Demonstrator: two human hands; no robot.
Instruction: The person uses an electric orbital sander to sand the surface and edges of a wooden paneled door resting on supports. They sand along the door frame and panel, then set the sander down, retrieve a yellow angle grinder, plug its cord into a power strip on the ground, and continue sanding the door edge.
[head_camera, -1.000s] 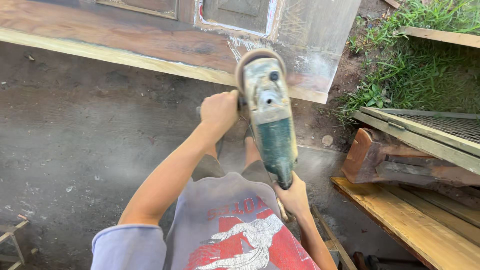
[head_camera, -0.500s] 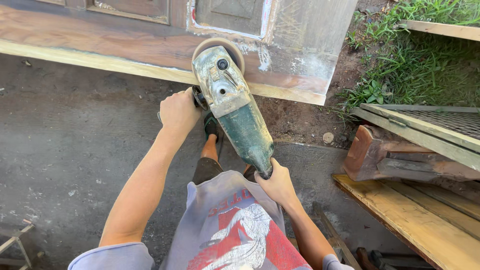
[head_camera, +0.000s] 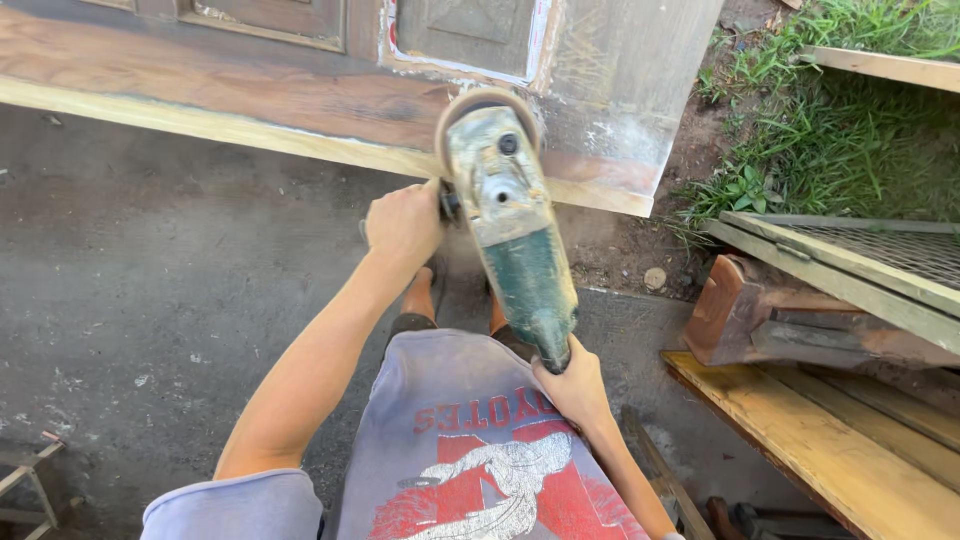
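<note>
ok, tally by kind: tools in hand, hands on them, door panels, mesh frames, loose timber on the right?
Angle grinder: 1
Hands gripping it: 2, left hand on the side handle, right hand at the rear
Wooden door panel: 1
Mesh frame: 1
Reddish wood block: 1
Yellow plank: 1
Total: 7

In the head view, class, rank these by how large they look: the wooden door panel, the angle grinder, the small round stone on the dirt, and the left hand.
1. wooden door panel, widest by far.
2. angle grinder, though it is nearer the camera.
3. left hand.
4. small round stone, smallest.
</note>
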